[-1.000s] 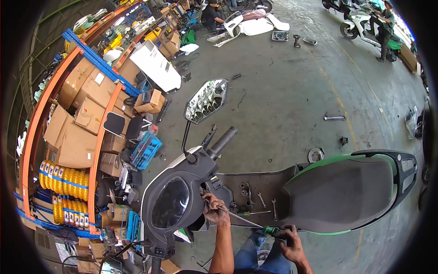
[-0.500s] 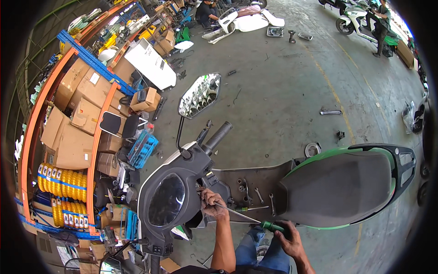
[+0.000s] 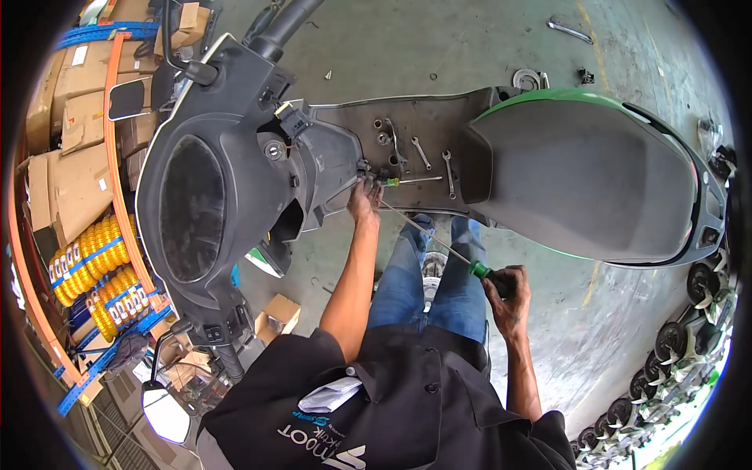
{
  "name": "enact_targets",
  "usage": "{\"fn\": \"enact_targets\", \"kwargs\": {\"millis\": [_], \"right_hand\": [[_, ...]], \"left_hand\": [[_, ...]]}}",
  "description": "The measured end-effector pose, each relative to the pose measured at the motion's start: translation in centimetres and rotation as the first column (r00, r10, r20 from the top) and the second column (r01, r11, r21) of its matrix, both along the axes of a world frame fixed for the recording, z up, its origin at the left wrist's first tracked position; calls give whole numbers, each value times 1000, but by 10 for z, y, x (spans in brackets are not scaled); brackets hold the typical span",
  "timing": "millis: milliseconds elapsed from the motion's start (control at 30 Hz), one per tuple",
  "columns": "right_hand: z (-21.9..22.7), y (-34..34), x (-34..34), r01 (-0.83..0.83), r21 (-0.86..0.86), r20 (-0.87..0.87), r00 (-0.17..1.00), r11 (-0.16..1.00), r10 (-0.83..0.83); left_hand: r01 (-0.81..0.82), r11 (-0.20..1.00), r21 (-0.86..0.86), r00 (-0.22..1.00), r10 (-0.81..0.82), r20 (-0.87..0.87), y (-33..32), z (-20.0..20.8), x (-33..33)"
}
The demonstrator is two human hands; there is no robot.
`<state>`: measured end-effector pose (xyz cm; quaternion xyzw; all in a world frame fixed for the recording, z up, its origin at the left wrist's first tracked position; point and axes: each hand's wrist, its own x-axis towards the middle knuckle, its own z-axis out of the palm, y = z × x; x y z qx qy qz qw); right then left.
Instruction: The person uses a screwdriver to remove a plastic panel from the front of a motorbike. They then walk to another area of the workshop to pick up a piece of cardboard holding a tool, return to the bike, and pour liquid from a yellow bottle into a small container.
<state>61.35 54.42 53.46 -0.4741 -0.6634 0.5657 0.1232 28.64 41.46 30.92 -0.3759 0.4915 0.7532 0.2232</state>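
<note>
One green-handled screwdriver (image 3: 479, 269), handle wrapped by my right hand's (image 3: 509, 293) fingers, likely for control. It slants to my left hand (image 3: 363, 202): fingers bunched, hold unclear. Beyond, spare screwdriver (image 3: 392, 182) and two wrenches (image 3: 450, 174) lie on scooter footboard (image 3: 439, 121), probably for easy reach.

The scooter's instrument panel (image 3: 192, 207) is on the left and its seat (image 3: 587, 180) on the right, with the footboard (image 3: 435, 113) between. On the footboard, two spanners (image 3: 449, 174) lie near the seat; left of them are small parts, apparently sockets (image 3: 383, 139). A short screwdriver (image 3: 391, 182) lies nearer the footboard's near edge. A long screwdriver (image 3: 480, 270) slants outside that edge, handle rightward. Beyond the scooter, another spanner (image 3: 570, 31) lies on the floor (image 3: 470, 55). At far left, a rack (image 3: 117, 141) holds cardboard boxes (image 3: 82, 184).
</note>
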Motion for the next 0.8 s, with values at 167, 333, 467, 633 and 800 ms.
{"fn": "enact_targets", "kwargs": {"millis": [167,333,467,633,800], "right_hand": [[-12,-7,16,8,-2,115,993,1000,-8],[-17,-8,18,32,-16,161,987,999,-29],[-16,-8,7,54,-39,147,988,998,-47],[-17,-14,-13,256,-291,-7,963,922,-270],[16,1,-53,262,-363,-180,922,894,-344]], "left_hand": [[346,891,-293,935,-299,193,-29,-101,-20],[480,777,-407,837,-268,476,-31,-129,-42],[444,825,-350,883,-336,329,-54,-108,-27],[387,920,61,913,-391,119,-23,39,-8],[572,777,263,788,-431,-439,22,201,-19]]}}
